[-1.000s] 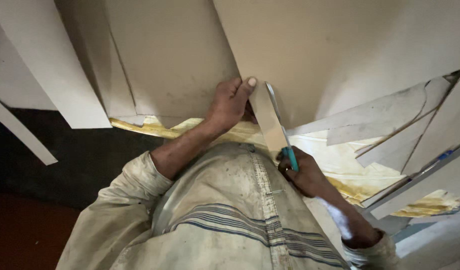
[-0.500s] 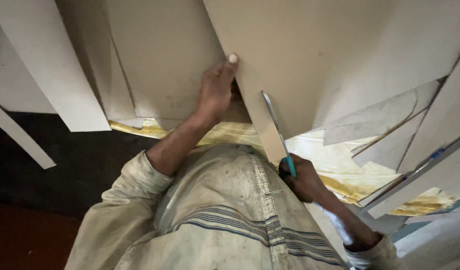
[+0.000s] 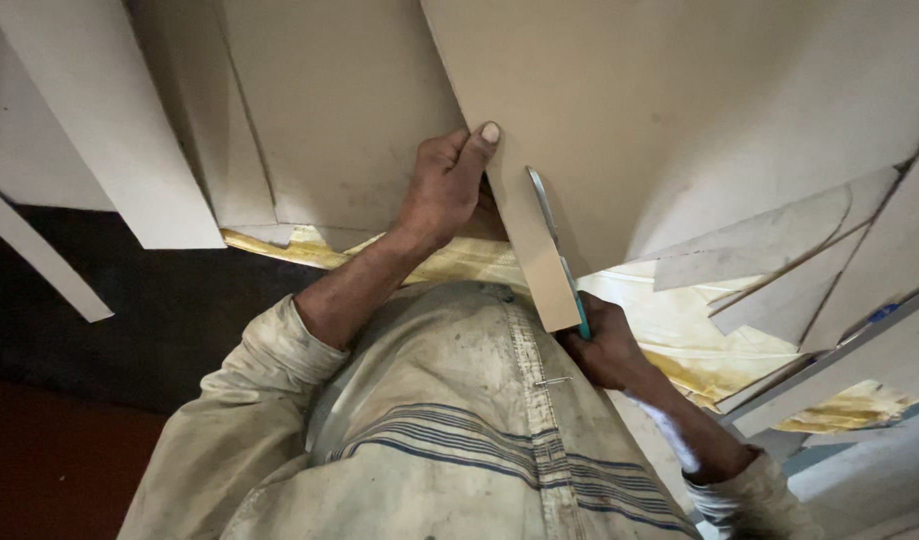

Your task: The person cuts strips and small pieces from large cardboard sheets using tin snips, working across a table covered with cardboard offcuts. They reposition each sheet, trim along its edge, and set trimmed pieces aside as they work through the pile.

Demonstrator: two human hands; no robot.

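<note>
My left hand (image 3: 441, 188) pinches the near edge of a large beige cardboard sheet (image 3: 679, 110), thumb on top. My right hand (image 3: 607, 350) grips teal-handled scissors (image 3: 554, 250), whose blades sit inside a cut running up into the sheet. Between the two hands a narrow strip of the cardboard (image 3: 527, 250) hangs partly cut free, over my lap. Most of the scissor handle is hidden in my fist.
More beige cardboard pieces (image 3: 309, 120) lie on the left, with long offcuts (image 3: 769, 240) on the right. Yellowish stained sheeting (image 3: 699, 340) lies under them. A dark floor (image 3: 159, 300) shows at the left. My pale striped shirt (image 3: 459, 440) fills the foreground.
My left hand has slid farther up the sheet's edge. The scissors have advanced deeper into the cardboard, and the strip between my hands has grown longer.
</note>
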